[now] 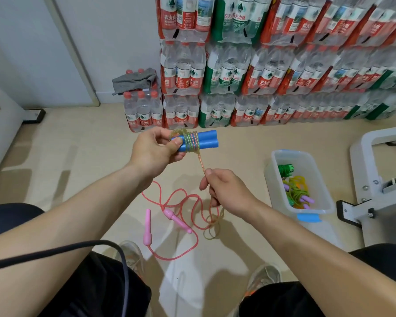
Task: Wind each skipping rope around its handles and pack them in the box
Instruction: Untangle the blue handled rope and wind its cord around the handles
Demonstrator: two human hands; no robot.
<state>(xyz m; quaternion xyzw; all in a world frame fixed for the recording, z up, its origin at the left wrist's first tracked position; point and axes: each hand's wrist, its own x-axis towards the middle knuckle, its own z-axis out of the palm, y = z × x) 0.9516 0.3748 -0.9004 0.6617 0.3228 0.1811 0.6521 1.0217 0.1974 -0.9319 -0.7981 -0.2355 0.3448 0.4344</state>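
A black cable crosses my left forearm, closest of all, over my dark shorts. My left hand is clamped on the left end of the 2 blue handles, thumb on the near side and fingers curled round the far side. The handles lie side by side and stick out to the right of those fingers. Several turns of the speckled rope sit wound round them, just beside my thumb. From the wraps 1 strand runs down to my right hand, which pinches it between thumb and forefinger, the other fingers curled in. Below that hand the rest of the rope hangs to a loose coil on the floor.

Under and between my 2 hands the pink skipping rope sprawls unwound on the floor, its 2 pink handles lying apart from each other. My 2 shoes show below it.

To the right of my right hand stands the clear box, open, with a blue latch on its near end. Inside it lie a green rope and a yellow-green rope with purple handles. Right of the box is a white frame.

Beyond my left fingers, packs of water bottles are stacked against the wall, with a grey cloth on the lowest pack.
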